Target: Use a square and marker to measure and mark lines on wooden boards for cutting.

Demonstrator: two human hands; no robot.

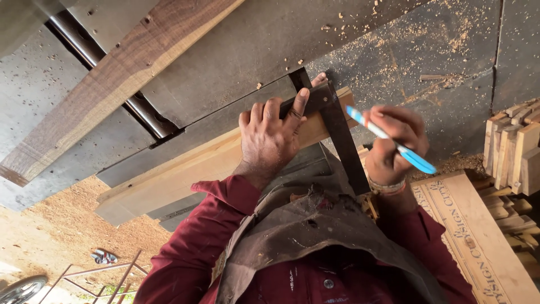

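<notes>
While left fingers (270,112) press a try square (337,126) onto a plank (185,169), right fingers (394,129) pinch a blue pen (394,143) over the sawdusty tabletop (394,62).

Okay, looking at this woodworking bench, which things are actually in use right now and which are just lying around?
In use:
left hand pressing the dark try square onto the pale wood plank
right hand holding the blue and white pen

Lying about:
dark brown board
stacked wood blocks
printed flat board
sawdust
</notes>
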